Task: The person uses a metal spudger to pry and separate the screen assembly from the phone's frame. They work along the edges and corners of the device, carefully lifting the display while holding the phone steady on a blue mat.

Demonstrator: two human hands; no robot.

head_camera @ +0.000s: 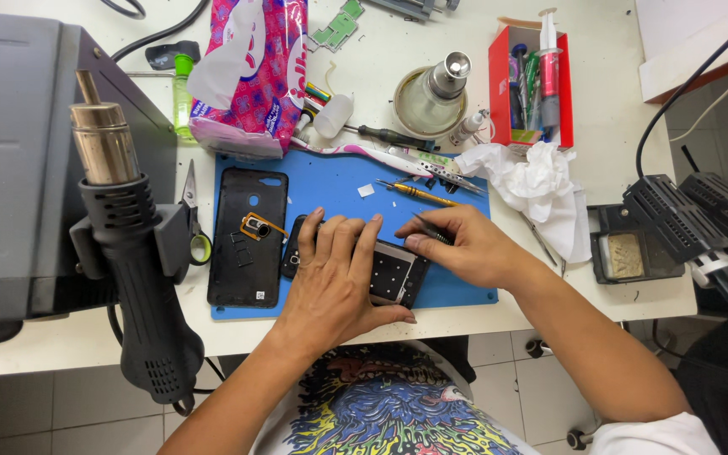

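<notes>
My left hand [336, 274] lies flat over an opened black phone [395, 274] on a blue work mat [339, 181], pressing it down with spread fingers. My right hand [463, 244] grips black tweezers [431, 227], whose tips point toward the phone's upper right edge. Left of the phone lies its removed black back cover [242, 270] with a small flex part [257, 226] on top.
A hot air gun [132, 244] hangs in a holder on the grey station [10, 160] at left. Behind the mat are a tissue pack [250, 63], screwdrivers [414, 193], a flux tin [430, 97], a red box of tools [531, 80] and crumpled tissue [532, 181]. A black stand [676, 215] sits right.
</notes>
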